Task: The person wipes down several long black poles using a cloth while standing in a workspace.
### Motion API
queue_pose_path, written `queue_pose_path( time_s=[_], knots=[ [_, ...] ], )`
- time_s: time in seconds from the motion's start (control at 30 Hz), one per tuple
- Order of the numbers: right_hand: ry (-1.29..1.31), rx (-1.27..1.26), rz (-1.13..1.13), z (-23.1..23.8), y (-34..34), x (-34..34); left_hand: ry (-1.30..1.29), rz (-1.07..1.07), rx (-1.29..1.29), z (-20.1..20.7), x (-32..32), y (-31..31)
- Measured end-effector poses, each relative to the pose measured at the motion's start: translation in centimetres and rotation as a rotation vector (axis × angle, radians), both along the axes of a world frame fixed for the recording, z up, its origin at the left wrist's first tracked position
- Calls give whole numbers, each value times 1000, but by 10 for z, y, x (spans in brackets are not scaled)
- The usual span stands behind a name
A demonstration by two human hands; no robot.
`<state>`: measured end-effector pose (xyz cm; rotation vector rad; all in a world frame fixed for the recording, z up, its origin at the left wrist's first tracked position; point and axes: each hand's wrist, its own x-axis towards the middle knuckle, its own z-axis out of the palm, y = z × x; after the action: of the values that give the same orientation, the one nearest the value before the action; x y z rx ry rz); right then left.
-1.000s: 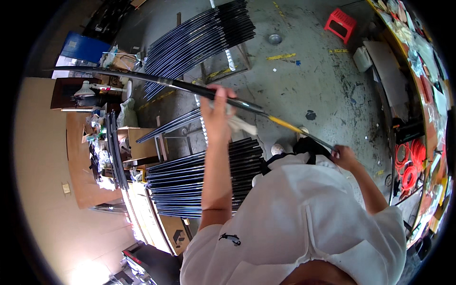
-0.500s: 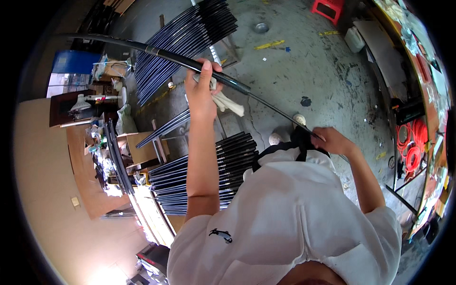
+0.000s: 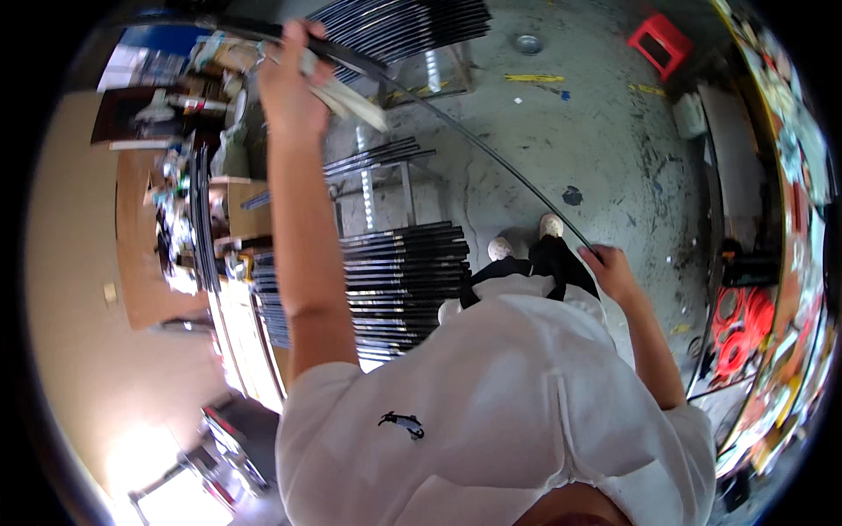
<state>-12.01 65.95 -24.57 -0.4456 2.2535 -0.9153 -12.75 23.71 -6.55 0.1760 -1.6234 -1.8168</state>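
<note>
The left hand [image 3: 285, 83] is closed around the thick end of a long dark rod [image 3: 474, 145] and a pale cloth [image 3: 346, 96]. The right hand [image 3: 607, 270] grips the rod's thin end, above the stack of dark rods [image 3: 395, 280].

Below me the grey concrete floor [image 3: 614, 149] is stained and marked with yellow tape strips [image 3: 535, 78]. A red plastic stool [image 3: 660, 39] stands far off at the top, near a small round metal dish [image 3: 528, 43]. Black rods lie stacked on a rack [image 3: 399, 280] just beside my white shoes [image 3: 524, 238]; another bundle of dark rods [image 3: 412, 22] rests higher up. A cluttered wooden desk [image 3: 153, 237] runs along my left. Red coiled hose [image 3: 735, 329] sits at the right wall. I wear a white shirt [image 3: 491, 412].
</note>
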Motion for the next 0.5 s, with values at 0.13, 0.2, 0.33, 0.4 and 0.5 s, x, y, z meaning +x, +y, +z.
queue_pose_path(
  time_s=[0.13,0.2,0.33,0.4,0.5],
  knots=[
    [56,187,-110,-93,79,16,60,-182,288,56,50,-153],
    [109,233,-146,-132,113,12,33,-40,317,63,98,-232],
    [137,251,-229,-140,115,0,-232,594,128,10,164,-188],
    [104,194,-268,-157,113,-9,-380,811,-74,-71,212,-151],
    [-121,34,-401,-201,115,-34,-562,933,116,-179,250,-35]
  ],
)
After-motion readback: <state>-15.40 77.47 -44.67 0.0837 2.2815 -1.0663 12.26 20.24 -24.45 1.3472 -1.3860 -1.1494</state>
